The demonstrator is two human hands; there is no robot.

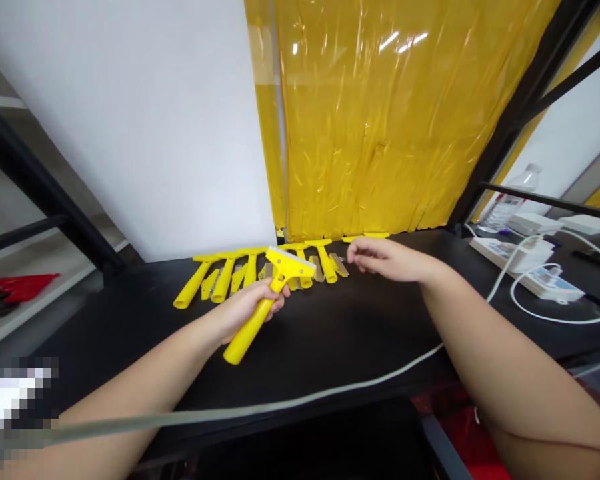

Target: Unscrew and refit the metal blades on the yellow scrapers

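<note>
My left hand is closed around the neck of a yellow scraper, its wide head tilted up to the right and its round handle end toward me. Two screws show on the scraper's head. My right hand is over the back of the table, fingers curled together; whatever they hold, if anything, is hidden. Just left of those fingertips lies a row of more yellow scrapers, with flat yellow and metallic pieces among them. Behind my right hand are thin yellow strips along the table's back edge.
The black tabletop ends at a white panel and a yellow plastic curtain. A pale cable runs across the front. Power strips with white cords and a plastic bottle are at right. Black frame posts flank both sides.
</note>
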